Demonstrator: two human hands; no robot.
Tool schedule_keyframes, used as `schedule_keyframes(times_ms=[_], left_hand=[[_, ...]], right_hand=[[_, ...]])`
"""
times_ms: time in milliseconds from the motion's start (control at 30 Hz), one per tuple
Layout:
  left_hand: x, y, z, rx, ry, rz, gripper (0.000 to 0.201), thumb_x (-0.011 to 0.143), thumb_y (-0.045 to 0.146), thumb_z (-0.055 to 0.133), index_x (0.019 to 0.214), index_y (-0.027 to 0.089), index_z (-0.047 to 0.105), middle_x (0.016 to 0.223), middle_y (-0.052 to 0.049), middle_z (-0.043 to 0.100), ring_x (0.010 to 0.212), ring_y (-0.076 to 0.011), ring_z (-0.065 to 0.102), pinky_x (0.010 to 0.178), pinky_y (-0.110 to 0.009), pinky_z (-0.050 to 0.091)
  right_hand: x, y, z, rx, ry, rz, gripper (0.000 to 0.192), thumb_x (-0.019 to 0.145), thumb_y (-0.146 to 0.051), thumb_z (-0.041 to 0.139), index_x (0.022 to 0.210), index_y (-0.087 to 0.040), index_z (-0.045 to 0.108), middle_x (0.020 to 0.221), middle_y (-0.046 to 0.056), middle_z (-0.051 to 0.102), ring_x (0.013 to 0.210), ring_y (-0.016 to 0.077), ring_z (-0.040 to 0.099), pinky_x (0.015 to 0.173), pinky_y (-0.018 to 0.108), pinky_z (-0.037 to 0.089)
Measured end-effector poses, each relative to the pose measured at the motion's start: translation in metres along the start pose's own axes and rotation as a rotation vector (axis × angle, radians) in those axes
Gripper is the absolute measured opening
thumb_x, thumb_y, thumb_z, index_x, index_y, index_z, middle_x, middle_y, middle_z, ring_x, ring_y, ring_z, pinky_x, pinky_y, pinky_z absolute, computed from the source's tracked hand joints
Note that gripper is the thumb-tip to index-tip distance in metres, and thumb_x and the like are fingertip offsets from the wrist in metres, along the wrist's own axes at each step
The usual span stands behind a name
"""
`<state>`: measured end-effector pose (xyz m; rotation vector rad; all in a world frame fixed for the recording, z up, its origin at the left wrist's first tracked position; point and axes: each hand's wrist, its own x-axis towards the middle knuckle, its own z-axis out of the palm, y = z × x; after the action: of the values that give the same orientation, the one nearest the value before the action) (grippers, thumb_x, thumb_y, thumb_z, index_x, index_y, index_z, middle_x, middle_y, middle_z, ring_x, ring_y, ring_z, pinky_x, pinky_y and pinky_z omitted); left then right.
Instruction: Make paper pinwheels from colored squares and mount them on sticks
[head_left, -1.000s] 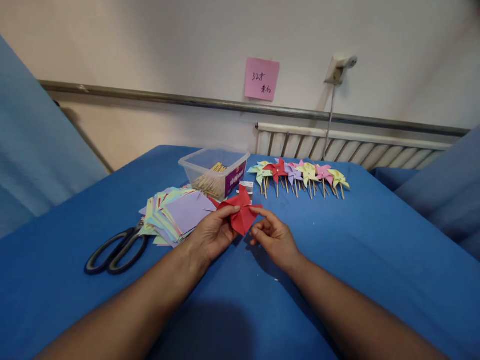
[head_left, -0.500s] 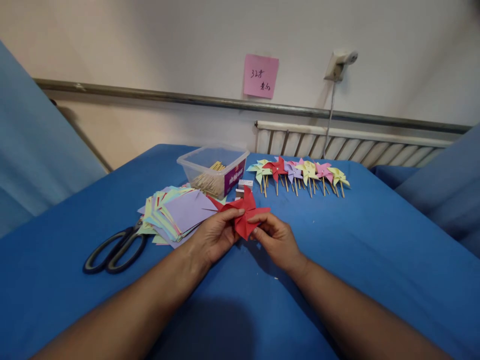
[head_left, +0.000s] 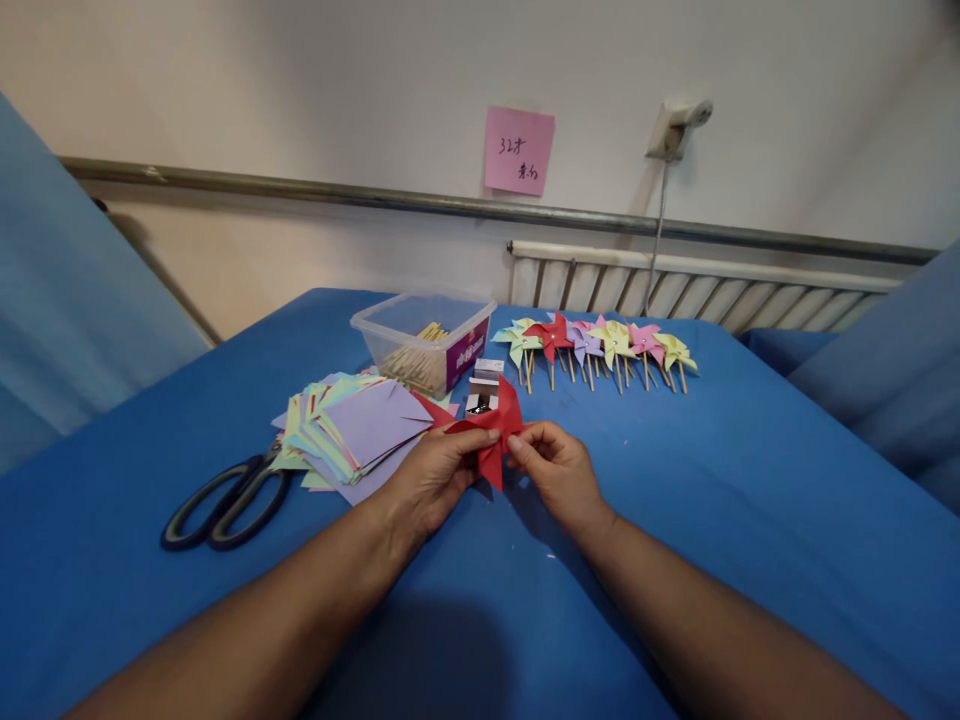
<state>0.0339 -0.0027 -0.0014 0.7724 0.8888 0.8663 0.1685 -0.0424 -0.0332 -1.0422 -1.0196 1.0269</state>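
A red paper pinwheel (head_left: 491, 463) with folded blades is held up between both hands over the blue table. My left hand (head_left: 442, 470) is closed on its left side, the thumb pressed near the centre. At the right edge, my right hand (head_left: 559, 475) pinches a blade between thumb and fingers. Just behind the pinwheel stands a small open box (head_left: 481, 395) with dark bits inside, too small to name. Left of my left hand lies a fanned stack of coloured paper squares (head_left: 375, 425), a purple sheet on top. No stick is visible on the held pinwheel.
Black-handled scissors (head_left: 225, 500) lie left of the paper. A clear plastic tub (head_left: 382, 335) holds many thin sticks. Several finished pinwheels (head_left: 615, 342) on sticks lie in a row at the back right. The blue table (head_left: 720, 500) reaches back towards a radiator (head_left: 697, 280).
The red pinwheel has turned in my hands, and its lower blade now hangs more freely. My right fingers have moved from the centre to the right blade. The small box shows more.
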Motion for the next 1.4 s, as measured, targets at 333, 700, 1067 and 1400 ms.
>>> schedule_keyframes(times_ms=[333,700,1067,1400], left_hand=[[-0.003,-0.001,0.004,0.052,0.021,-0.013,0.02,0.062,0.015,0.075,0.081,0.012,0.071,0.075,-0.007,0.07,0.069,-0.0174,0.065,0.068,-0.028,0.05],[-0.001,-0.004,0.003,0.087,0.005,-0.005,0.025,0.062,0.019,0.077,0.085,0.013,0.071,0.077,-0.006,0.07,0.069,-0.0152,0.064,0.068,-0.026,0.049],[-0.002,-0.003,0.005,0.052,0.025,0.027,0.02,0.06,0.014,0.075,0.079,0.012,0.071,0.077,-0.007,0.071,0.069,-0.0162,0.064,0.071,-0.028,0.05],[-0.004,-0.004,0.007,0.038,-0.057,0.018,0.028,0.063,0.016,0.074,0.09,0.01,0.071,0.083,-0.01,0.072,0.078,-0.0199,0.066,0.082,-0.032,0.049]], right_hand=[[0.002,0.002,0.0,-0.044,0.075,0.001,0.028,0.07,-0.04,0.07,0.064,-0.018,0.055,0.059,-0.002,0.06,0.054,0.0108,0.053,0.055,0.024,0.041],[0.005,0.009,-0.004,-0.105,0.056,0.003,0.024,0.072,-0.037,0.068,0.064,-0.018,0.056,0.059,-0.001,0.059,0.055,0.0114,0.051,0.056,0.025,0.04],[0.002,0.002,-0.003,-0.011,0.118,-0.007,0.023,0.073,-0.038,0.069,0.081,-0.02,0.058,0.073,0.0,0.062,0.065,0.013,0.057,0.063,0.027,0.046],[0.0,-0.002,-0.002,0.146,0.034,0.07,0.041,0.068,-0.029,0.074,0.102,-0.02,0.052,0.08,0.0,0.065,0.069,0.014,0.063,0.071,0.031,0.049]])
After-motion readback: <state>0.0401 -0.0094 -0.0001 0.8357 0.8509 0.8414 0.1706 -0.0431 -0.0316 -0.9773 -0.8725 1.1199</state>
